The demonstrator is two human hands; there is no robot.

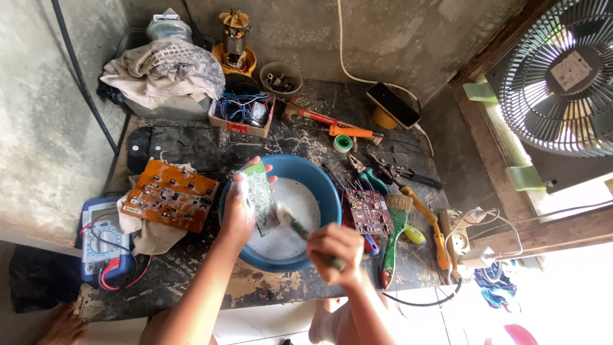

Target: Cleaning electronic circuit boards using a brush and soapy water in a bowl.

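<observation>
My left hand (237, 214) grips a green board (260, 197) over the blue basin (332, 198). At its four o'clock, my right hand (335, 246) clasps a brush (295, 225) touching the board.

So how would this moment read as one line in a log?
left hand: holds green board over blue basin | right hand: holds brush, bristles at board | bench: orange board, multimeter

Brushing a green circuit board over a blue basin

The left hand (237, 214) holds the green circuit board (260, 195) tilted over the blue basin (319, 185) near the bench's (191, 281) front edge, while the right hand (335, 246), its grip closed on a brush (295, 225), sets the bristles against the board. An orange circuit board (169, 195) lies on a cloth left of the basin; a dark red one (368, 211) lies just right.
</observation>
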